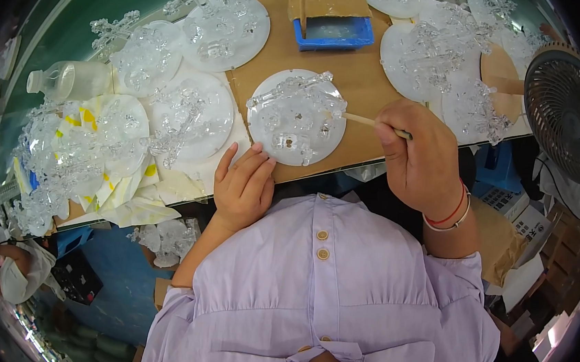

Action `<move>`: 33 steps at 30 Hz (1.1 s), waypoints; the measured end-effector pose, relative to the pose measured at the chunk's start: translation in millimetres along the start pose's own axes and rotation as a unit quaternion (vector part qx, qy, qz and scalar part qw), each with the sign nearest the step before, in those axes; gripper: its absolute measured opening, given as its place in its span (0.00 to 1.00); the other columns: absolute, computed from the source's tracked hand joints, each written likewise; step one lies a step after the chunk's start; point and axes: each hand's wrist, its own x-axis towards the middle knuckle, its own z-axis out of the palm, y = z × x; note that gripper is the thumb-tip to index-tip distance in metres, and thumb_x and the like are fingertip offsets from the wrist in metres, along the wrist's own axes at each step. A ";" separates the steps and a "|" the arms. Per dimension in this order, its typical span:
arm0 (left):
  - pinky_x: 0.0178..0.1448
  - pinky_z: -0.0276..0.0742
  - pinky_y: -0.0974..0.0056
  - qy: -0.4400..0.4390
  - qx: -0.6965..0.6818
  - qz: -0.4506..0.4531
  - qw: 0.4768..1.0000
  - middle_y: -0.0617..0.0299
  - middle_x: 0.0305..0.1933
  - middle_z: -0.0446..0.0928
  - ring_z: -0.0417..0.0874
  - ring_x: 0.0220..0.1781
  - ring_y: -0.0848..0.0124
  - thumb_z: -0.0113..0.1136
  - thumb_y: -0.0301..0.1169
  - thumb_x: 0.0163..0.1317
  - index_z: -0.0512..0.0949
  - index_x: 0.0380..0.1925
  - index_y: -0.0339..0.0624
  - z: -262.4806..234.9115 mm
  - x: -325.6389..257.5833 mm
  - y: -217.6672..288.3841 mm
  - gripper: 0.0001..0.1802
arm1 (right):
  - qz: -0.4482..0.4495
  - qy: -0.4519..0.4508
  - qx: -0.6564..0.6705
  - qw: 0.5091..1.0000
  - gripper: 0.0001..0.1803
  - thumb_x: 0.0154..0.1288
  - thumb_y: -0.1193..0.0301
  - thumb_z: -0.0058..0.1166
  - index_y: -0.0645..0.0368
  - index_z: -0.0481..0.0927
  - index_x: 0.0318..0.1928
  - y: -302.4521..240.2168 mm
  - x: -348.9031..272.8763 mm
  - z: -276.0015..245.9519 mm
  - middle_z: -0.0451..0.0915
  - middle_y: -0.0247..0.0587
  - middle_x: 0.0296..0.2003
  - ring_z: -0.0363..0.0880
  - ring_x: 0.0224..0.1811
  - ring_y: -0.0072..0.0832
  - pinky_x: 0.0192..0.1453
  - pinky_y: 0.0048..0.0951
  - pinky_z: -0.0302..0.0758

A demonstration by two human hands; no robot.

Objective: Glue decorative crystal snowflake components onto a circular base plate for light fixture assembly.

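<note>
Your right hand (419, 161) pinching a thin wooden stick (371, 122) over the clear glass pieces (297, 102) on a white round plate (321, 142), near the tabletop's (361, 77) front edge, your left hand (242, 187) empty, fingers loosely extended, touching the plate's lower-left rim.

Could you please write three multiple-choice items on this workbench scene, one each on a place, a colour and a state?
1. Where does the left hand rest?
A. on the fan
B. at the near edge of the round white plate bearing clear glass figures
C. on the bottle

2. What colour is the shallow rectangular tray?
A. blue
B. red
C. yellow

3. The right hand is:
A. empty
B. flat on the board
C. gripping a thin wooden stick

B: fingertips meet the plate rim.
A: its rim is blue.
C: fingers close around the stick.
</note>
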 end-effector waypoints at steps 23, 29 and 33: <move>0.66 0.69 0.51 -0.004 0.029 -0.003 1.000 0.61 0.44 0.81 0.82 0.53 0.64 0.60 0.18 0.49 0.81 0.38 0.43 0.9 0.7 4.0 0.14 | -0.046 0.092 0.040 0.994 0.05 0.65 0.79 0.53 0.64 0.73 0.40 22.8 -40.7 10.2 0.78 0.47 0.33 0.78 0.30 0.43 0.34 0.34 0.76; 0.66 0.69 0.52 0.004 0.029 -0.004 1.000 0.61 0.44 0.81 0.82 0.53 0.64 0.61 0.18 0.50 0.81 0.38 0.43 1.6 0.7 4.2 0.14 | -0.041 0.095 0.079 0.992 0.05 0.66 0.79 0.52 0.64 0.72 0.42 21.7 -58.4 6.3 0.79 0.47 0.33 0.77 0.29 0.42 0.34 0.33 0.75; 0.66 0.70 0.52 0.006 0.026 -0.003 1.000 0.61 0.43 0.81 0.82 0.53 0.64 0.60 0.18 0.50 0.81 0.38 0.43 1.6 1.4 5.0 0.14 | -0.027 0.118 0.105 0.987 0.05 0.67 0.80 0.50 0.63 0.72 0.43 27.2 -61.7 10.9 0.79 0.49 0.36 0.78 0.30 0.41 0.35 0.33 0.76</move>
